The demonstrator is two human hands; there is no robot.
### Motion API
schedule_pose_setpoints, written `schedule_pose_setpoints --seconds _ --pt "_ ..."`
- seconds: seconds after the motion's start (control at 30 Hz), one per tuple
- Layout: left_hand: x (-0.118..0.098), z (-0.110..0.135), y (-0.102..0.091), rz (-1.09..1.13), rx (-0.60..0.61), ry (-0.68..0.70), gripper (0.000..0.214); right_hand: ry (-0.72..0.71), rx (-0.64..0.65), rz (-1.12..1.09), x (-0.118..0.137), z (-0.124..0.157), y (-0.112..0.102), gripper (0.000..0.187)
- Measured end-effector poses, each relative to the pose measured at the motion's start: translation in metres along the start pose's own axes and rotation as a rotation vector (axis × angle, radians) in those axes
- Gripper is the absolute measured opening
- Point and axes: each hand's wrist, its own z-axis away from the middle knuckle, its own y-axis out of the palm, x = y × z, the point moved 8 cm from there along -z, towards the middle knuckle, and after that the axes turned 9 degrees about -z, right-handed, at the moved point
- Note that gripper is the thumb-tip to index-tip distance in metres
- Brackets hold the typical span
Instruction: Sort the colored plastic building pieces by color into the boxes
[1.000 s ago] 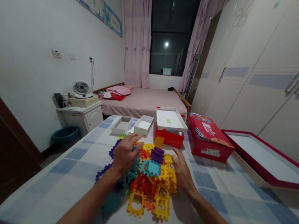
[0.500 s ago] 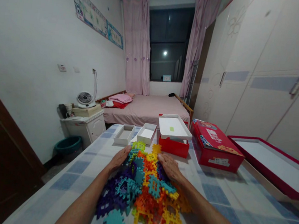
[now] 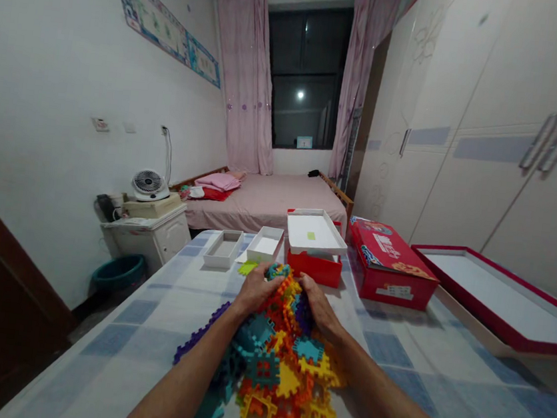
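Observation:
A heap of interlocking plastic building pieces (image 3: 289,381) in yellow, orange, teal and purple lies on the table in front of me. My left hand (image 3: 255,291) curls around pieces at the far left of the heap, its fingertips near a teal one. From the opposite side my right hand (image 3: 318,305) closes on yellow and purple pieces. Between the two hands, several pieces are squeezed together and raised a little. My forearms and fingers hide part of the heap. A lime-green piece (image 3: 247,268) lies just beyond my left hand.
Two small white box trays (image 3: 221,259) stand behind the heap. Beside them, a white lid rests on a red box (image 3: 314,271). Farther right are a big red carton (image 3: 394,293) and a large shallow red-edged lid (image 3: 498,308). A blue-and-white checked cloth (image 3: 146,311) covers the table.
My left hand has moved right and inward over the heap, pressing pieces toward my right hand. Teal and purple pieces on the left have shifted, and the lime-green piece now lies apart.

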Motion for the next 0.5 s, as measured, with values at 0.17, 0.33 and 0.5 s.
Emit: schedule_pose_setpoints --seconds 0.17,0.33,0.5 --pt "-0.070 0.024 0.025 -0.196 0.146 0.269 0.043 -0.012 -0.057 -0.219 0.001 0.013 -0.036 0.058" --pt "-0.032 0.008 -0.001 -0.358 0.098 0.125 0.041 0.078 -0.080 -0.260 0.000 0.032 -0.060 0.062" --pt "0.063 -0.021 -0.026 -0.609 0.023 -0.209 0.042 -0.077 -0.108 0.030 0.006 0.036 -0.061 0.060"
